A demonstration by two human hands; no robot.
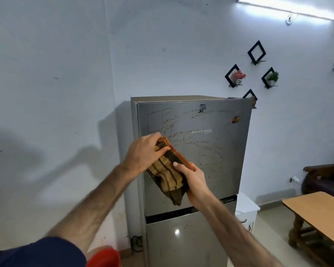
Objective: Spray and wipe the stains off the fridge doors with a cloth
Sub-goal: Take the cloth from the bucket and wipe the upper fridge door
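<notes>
Straight ahead I see a steel two-door fridge [191, 170] standing against the white wall, its upper door [210, 151] streaked with thin brown stains [170, 125] that run across most of its face, while the lower door [181, 243] carries a few small specks. Off to the right a wooden table [314, 207] sits low on the floor. Between my hands, held in front of the upper door's left side, is a brown-and-yellow checked cloth [167, 170], folded and hanging slantwise. My left hand [145, 153] grips its upper end, fingers curled over the top, and my right hand [193, 177] pinches its right edge, thumb pressed on the fabric.
</notes>
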